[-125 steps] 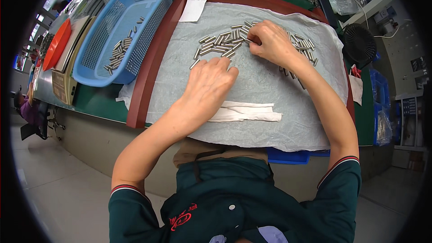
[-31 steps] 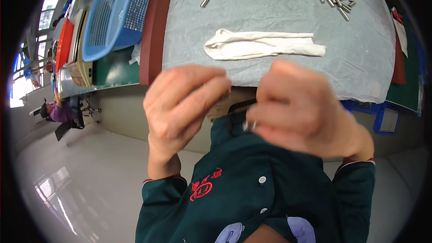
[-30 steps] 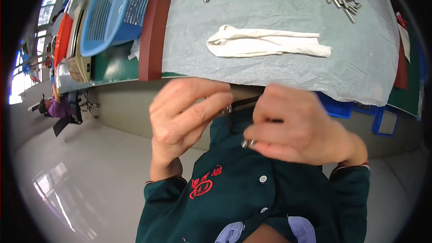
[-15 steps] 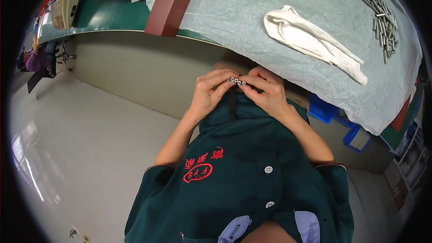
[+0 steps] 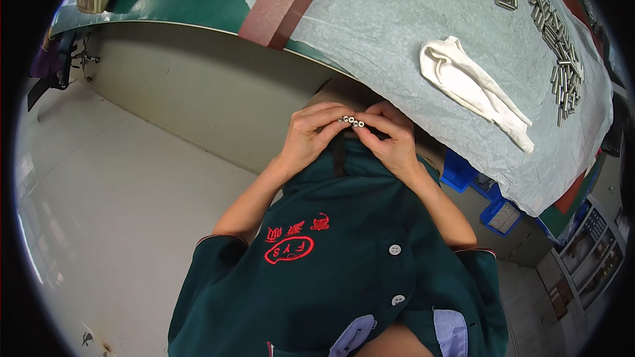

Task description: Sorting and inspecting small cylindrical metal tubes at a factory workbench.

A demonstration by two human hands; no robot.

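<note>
The left hand (image 5: 311, 133) and the right hand (image 5: 389, 137) meet close in front of the chest, just below the near edge of the surface (image 5: 198, 6), and together pinch a short row of small metal pins (image 5: 352, 121) between thumbs and fingertips, the pin ends facing up side by side. Both hands are closed narrowly on this little bundle, the other fingers curled in. To do this well, it seems best to keep the ends level and the pins pressed flat against one another, so that none slides out of the pinch; a light, even squeeze from both sides should serve better than a hard one, since such smooth round pieces could roll or drop to the floor (image 5: 112, 211) below. Farther out, a crumpled white cloth glove (image 5: 473, 89) lies on the pale grey sheet (image 5: 383, 20) that covers the surface, and at the far right many more loose metal pins (image 5: 549, 26) lie scattered in a band. Blue bins (image 5: 463, 172) sit under the surface at the right.
</note>
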